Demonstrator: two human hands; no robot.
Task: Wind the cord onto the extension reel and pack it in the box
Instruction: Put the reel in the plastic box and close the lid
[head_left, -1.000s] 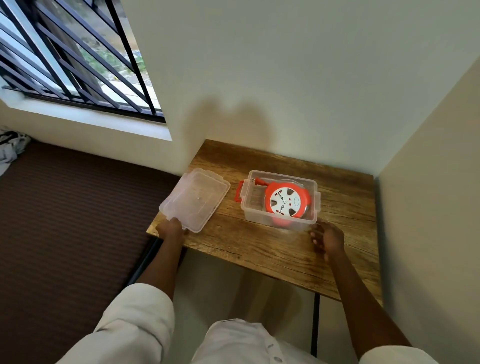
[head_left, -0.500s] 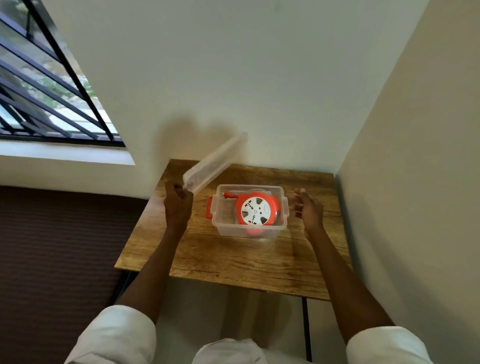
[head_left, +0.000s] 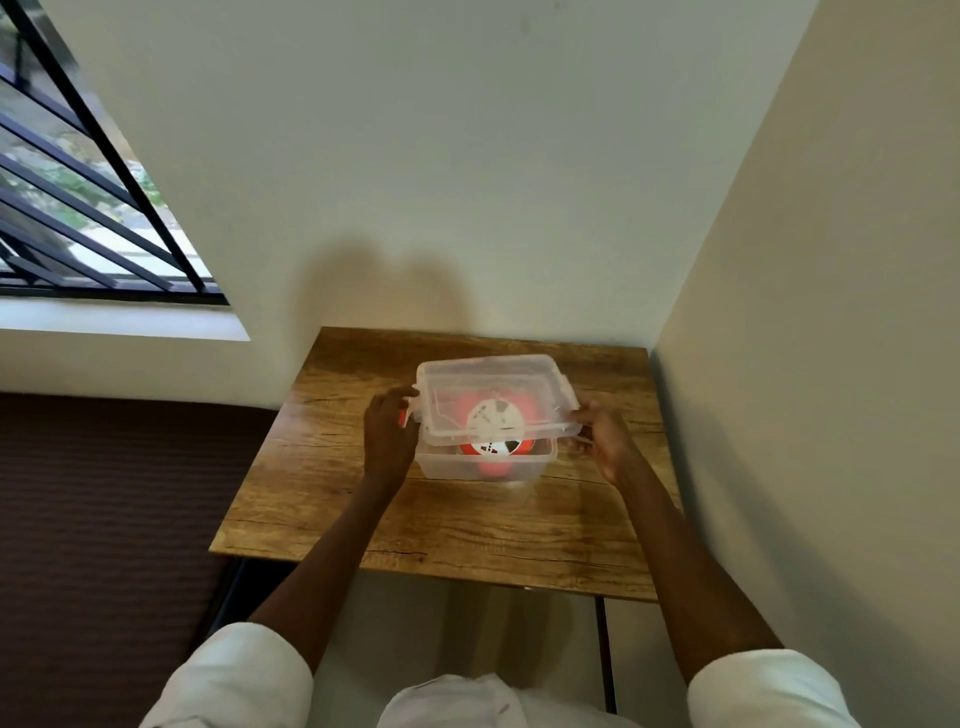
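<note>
We see the clear plastic box standing on the wooden table, toward the table's far half, near the wall. Inside the box lies the orange extension reel, its white face turned up; part of it shows directly at the box's near side, and the rest shows dimly through the lid.

The clear lid is above the box, not seated: its near edge stands higher than the box's near rim, so a gap shows there, and its far edge seems lower, toward the box's back. It covers most of the box's opening.

Our left hand is at the box's left end, fingers curled on the lid's left edge; a small orange part, probably a latch, shows just beside those fingers. Our right hand is at the box's right end, fingers pinching the lid's right near corner. So the lid spans between the two hands, and the reel sits below it, between the hands and lower than both grips.

Whether the far edge of the lid touches the box we cannot tell.

A barred window is well to the left of the table.
</note>
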